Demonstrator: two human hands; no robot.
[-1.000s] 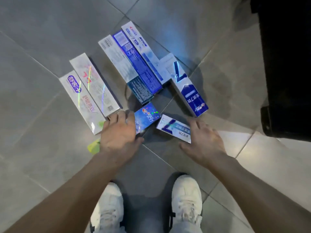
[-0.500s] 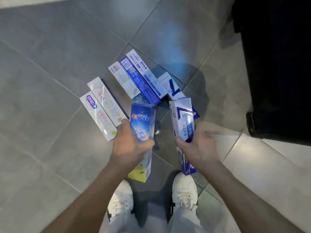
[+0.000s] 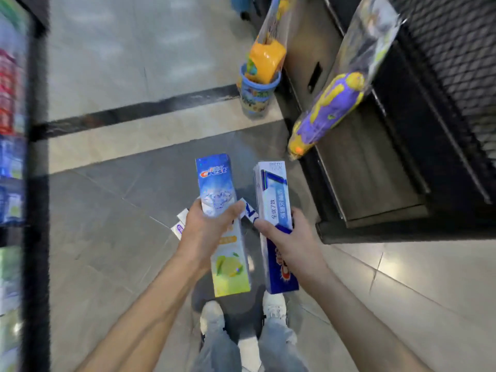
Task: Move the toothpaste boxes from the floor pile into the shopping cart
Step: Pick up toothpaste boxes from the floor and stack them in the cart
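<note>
Toothpaste boxes are up off the floor, one in each hand: the left hand point(image 3: 205, 229) has its fingers and thumb wrapped round the middle of a blue and yellow box point(image 3: 222, 224), and the right hand point(image 3: 288, 241) grips a white and blue box point(image 3: 275, 210) just beside it, both boxes standing roughly on end above the person's white shoes point(image 3: 212, 315). Peeking out just past the left hand's knuckles and in the gap between the two hands, a few more boxes point(image 3: 181, 224) lie on the grey floor tiles point(image 3: 107, 224). Further off beyond the right hand stands a dark shelf unit point(image 3: 375, 183) with a purple and yellow toy point(image 3: 327, 111) hanging from it, and a blue bucket point(image 3: 257, 95) sits on the floor near its end.
</note>
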